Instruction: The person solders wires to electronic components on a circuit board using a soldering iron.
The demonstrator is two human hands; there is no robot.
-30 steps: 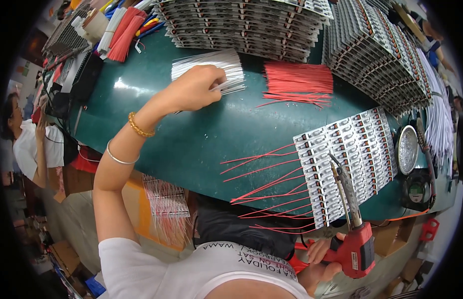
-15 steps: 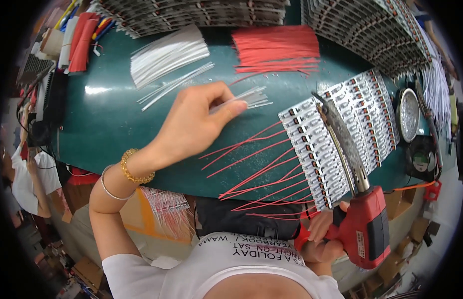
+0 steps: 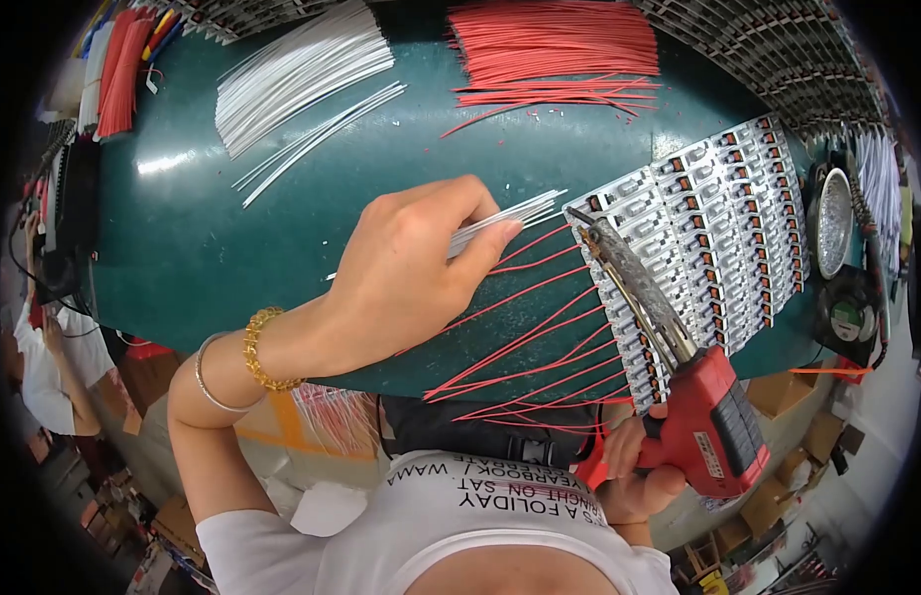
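My left hand (image 3: 416, 263) pinches a small bunch of white wires (image 3: 515, 213) between thumb and fingers, their ends pointing at the left edge of a panel of small circuit boards (image 3: 708, 228) lying on the green table (image 3: 203, 258). My right hand (image 3: 634, 466) grips a red soldering gun (image 3: 713, 416) at the table's near edge. Its long dark tip (image 3: 619, 263) lies over the panel's left side, close to the white wire ends. Several red wires (image 3: 525, 347) fan out from the panel's left edge toward me.
A pile of white wires (image 3: 297, 74) and a pile of red wires (image 3: 555, 45) lie at the far side. Stacked board panels (image 3: 798, 59) stand at the back right. A round metal dish (image 3: 835, 220) and a small fan (image 3: 852, 317) sit on the right. Another person (image 3: 44, 377) is at the left.
My left hand came back from the white wire pile at the far side with a few white wires and brought them to the panel's edge. The soldering gun stayed over the panel.
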